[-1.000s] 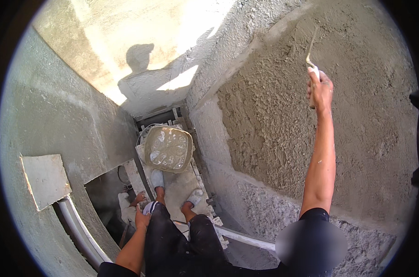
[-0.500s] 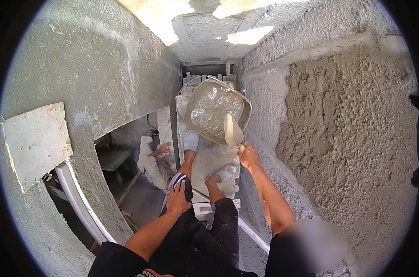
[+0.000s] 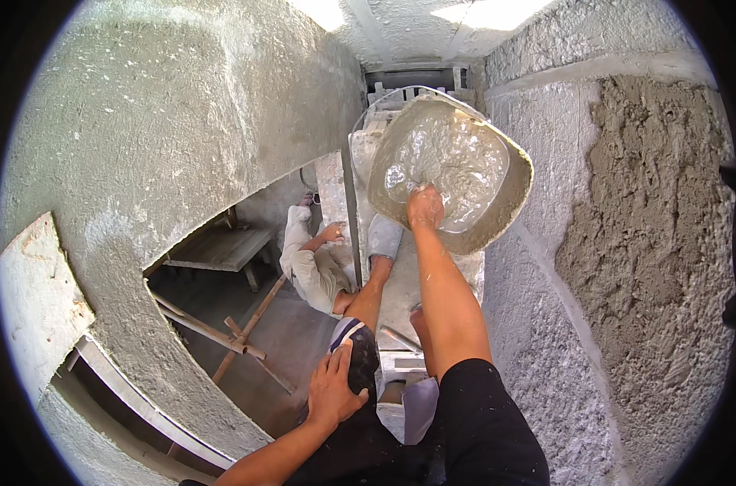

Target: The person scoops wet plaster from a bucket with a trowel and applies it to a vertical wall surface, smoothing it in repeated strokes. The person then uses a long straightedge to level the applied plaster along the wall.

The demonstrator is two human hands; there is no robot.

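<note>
Bucket (image 3: 514, 182) sits between one and two o'clock in my remote view, on the pale boards (image 3: 401, 290) just beyond the wearer's feet, holding wet grey mortar (image 3: 469, 158). I'd judge it is kept there so that one bent reach gets into it, with the wall near at hand.

At two o'clock I watch the right hand (image 3: 425, 206), its arm stretched down over the bucket's near rim and the fingers at the wet surface. They are half hidden, so I cannot tell whether they pinch something or are simply pressed together.

Between six and seven o'clock the left hand (image 3: 333, 397) lies palm down on the dark-clothed knee (image 3: 364, 368), fingers pointing forward and fairly close together, thumb out to the side, holding nothing. It probably props the trunk while the other arm reaches.

A pale shoe (image 3: 384, 235) stands just beside the bucket's near left corner, likely placed close for balance on a narrow footing. At three o'clock a rough grey coat (image 3: 647, 219) covers part of the wall. Toward nine, below the boards, I make out a co-worker (image 3: 299, 243) in light clothing, well apart from both hands.
</note>
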